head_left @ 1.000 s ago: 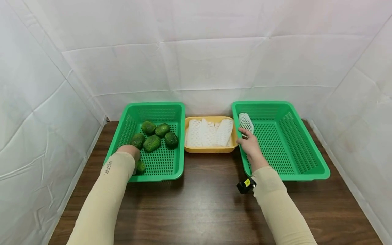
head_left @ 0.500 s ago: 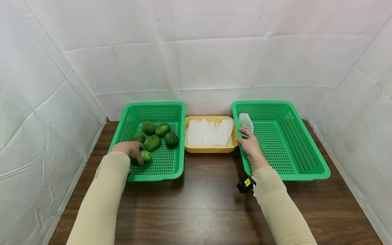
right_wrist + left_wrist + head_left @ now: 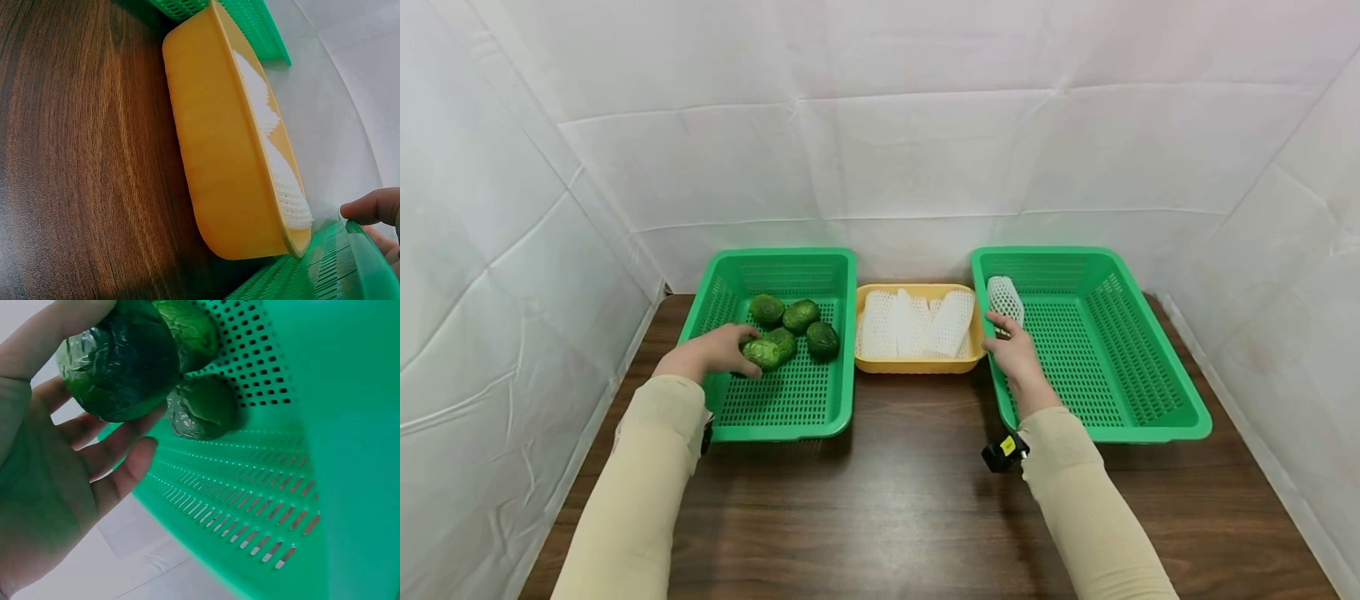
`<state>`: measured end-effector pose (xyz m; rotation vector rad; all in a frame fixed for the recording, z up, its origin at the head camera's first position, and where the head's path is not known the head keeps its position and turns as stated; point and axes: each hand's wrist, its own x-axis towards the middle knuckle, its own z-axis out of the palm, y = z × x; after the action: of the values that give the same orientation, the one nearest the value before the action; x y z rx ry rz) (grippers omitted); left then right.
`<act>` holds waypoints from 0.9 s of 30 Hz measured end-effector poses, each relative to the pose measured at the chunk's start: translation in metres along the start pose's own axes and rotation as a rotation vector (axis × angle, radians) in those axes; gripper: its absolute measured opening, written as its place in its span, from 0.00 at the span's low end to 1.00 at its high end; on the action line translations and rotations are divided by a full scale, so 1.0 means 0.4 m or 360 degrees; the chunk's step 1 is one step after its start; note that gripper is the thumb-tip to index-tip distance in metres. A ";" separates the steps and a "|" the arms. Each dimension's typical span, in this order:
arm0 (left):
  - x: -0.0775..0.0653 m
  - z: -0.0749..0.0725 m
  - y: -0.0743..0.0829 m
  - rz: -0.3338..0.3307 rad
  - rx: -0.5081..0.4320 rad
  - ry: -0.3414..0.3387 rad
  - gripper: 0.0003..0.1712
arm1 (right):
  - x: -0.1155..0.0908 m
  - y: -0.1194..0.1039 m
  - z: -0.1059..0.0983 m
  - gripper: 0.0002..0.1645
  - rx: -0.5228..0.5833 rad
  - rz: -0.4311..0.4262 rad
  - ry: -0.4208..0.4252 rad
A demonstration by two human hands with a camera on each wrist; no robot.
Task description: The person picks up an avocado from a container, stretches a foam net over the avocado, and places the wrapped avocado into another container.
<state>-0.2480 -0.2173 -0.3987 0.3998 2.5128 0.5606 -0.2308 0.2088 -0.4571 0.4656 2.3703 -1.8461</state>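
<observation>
White sheet (image 3: 925, 167) (head view): hangs past the far edge of the table (image 3: 895, 500); left hand (image 3: 717, 347) has an avocado (image 3: 762, 356) gripped in the left basket (image 3: 847, 375), neighbours could get knocked if it drags.
Avocado (left wrist): shiny skin, might slip if the thumb eases; top's cropped.
Right basket (image 3: 370, 265) (right wrist): right hand (image 3: 378, 209) is at its left rim, mostly cut off, gripping or just resting, honestly can't tell.

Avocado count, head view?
5 visible: one avocado in the left hand; left basket has two farther back, one right, one behind the held one. Others may be hidden.
</observation>
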 end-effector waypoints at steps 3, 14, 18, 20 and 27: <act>-0.001 -0.001 0.003 0.0018 -0.0023 0.0068 0.40 | 0.000 0.001 0.000 0.34 -0.0003 0.0001 0.0004; -0.010 -0.009 0.080 0.0061 -0.0029 0.0305 0.44 | -0.001 -0.002 0.000 0.34 -0.0008 0.0000 -0.0005; -0.001 -0.013 0.122 0.0090 -0.0026 0.0354 0.45 | -0.001 -0.001 -0.001 0.33 0.0002 0.0009 -0.0004; 0.007 -0.012 0.140 0.0100 -0.0023 0.0361 0.45 | 0.000 0.000 -0.001 0.33 0.0007 0.0011 -0.0006; 0.031 -0.006 0.190 0.0126 -0.0011 0.0372 0.48 | 0.002 0.003 -0.001 0.33 -0.0002 0.0003 -0.0006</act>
<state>-0.2468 -0.1472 -0.3667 0.4563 2.7265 0.6814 -0.2312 0.2096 -0.4582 0.4637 2.3674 -1.8427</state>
